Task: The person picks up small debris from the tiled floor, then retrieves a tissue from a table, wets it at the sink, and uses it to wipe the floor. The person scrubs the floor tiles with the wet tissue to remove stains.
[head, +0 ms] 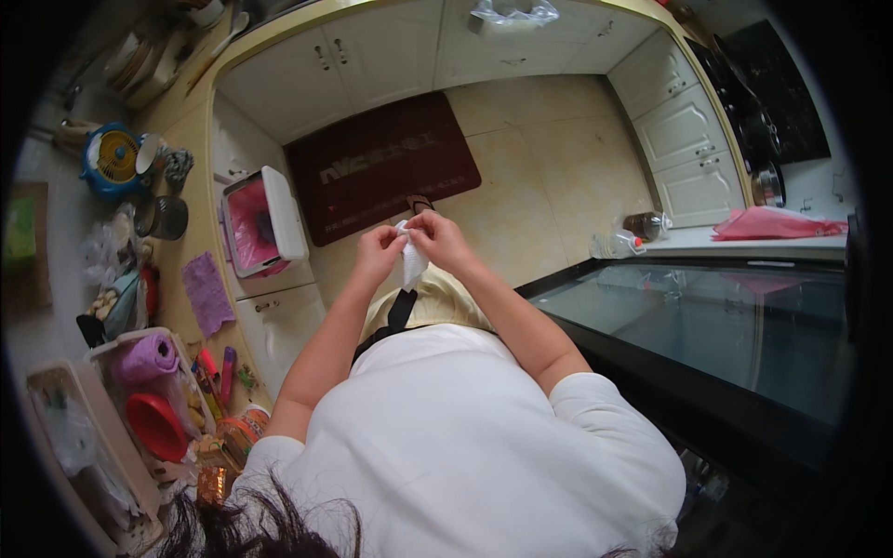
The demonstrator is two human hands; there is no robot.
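A small white textured cloth or paper piece (413, 264) hangs from the fingers of both hands, in front of my waist. My left hand (380, 252) pinches its upper end from the left side. My right hand (439, 237) grips the same end from the right, with the fingertips of both hands close together. The lower end of the piece dangles over a black strap (402, 311) and pale yellow clothing. Whether the piece is cloth or paper, I cannot tell.
An open lidded bin (251, 223) with a pink liner stands left, beside a counter bearing a purple cloth (208, 293) and a blue fan (115, 160). A dark red mat (384, 167) lies ahead. At right is a glass-topped black-framed unit (698, 314), with plastic bottles (615, 244) beyond its corner.
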